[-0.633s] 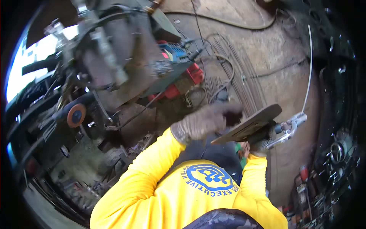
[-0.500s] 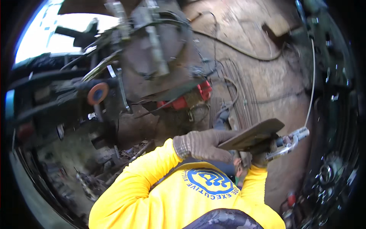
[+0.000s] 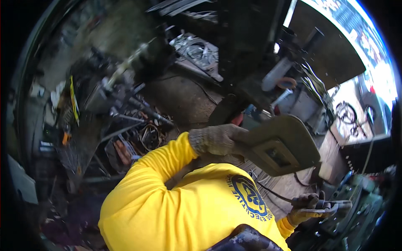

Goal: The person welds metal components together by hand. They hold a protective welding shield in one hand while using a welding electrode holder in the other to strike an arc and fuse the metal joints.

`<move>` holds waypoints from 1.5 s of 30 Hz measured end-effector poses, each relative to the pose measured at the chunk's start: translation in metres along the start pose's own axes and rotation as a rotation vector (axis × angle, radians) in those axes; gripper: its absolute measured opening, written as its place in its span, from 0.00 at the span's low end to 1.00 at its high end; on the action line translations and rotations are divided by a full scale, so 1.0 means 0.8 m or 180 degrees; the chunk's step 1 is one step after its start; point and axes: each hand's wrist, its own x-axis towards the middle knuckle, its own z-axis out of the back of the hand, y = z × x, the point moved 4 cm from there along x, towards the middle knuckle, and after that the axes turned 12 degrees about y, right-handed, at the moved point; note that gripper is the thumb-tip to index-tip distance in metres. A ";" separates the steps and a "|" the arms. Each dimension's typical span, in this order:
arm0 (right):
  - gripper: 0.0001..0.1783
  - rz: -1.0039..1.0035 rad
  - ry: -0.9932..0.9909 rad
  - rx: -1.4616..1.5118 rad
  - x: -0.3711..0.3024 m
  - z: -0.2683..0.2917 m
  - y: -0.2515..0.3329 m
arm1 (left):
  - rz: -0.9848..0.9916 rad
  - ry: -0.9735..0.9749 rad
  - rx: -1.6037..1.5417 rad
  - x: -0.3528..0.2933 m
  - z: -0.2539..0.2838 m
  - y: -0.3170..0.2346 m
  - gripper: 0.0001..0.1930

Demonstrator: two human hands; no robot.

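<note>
Since the earlier frames the view has swung round: the red tool and coiled cables that lay above the hand shield are gone from sight, and a dark machine column, scrap metal and a bright doorway now stand there instead. The hand shield [image 3: 278, 144], a flat olive-grey welding shield with a small dark window, has come up from a low edge-on tilt so that its broad face shows.

The left hand [image 3: 213, 140], in a grey knit glove, has its grip closed on the shield's left end, at the handle. The shield is held in the air, just above the yellow sleeve and chest of the person.

Below and to the right of the shield, the right hand [image 3: 307, 207], gloved as well, has its grip closed around a metal electrode holder [image 3: 333, 205], whose jaw end points right. A thin dark cable runs from near that hand up toward the underside of the shield.

Left of the shield, well apart, a cluttered pile of metal parts [image 3: 138, 129] lies on the floor. Right of the shield, past a table edge, a bicycle [image 3: 349, 113] stands in daylight.
</note>
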 end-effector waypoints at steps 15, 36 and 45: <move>0.27 -0.0085 0.3216 -0.0521 -0.003 -0.413 -0.027 | -0.1045 -0.2904 -0.0372 -0.437 0.000 0.153 0.25; 0.26 -0.2279 0.4107 0.0143 -0.006 -0.420 -0.133 | -0.0761 -0.5041 -0.1299 -0.488 -0.171 0.224 0.25; 0.26 -0.0414 0.4405 -0.2025 -0.033 -0.503 -0.154 | -0.1820 -0.4872 -0.0939 -0.494 -0.145 0.201 0.30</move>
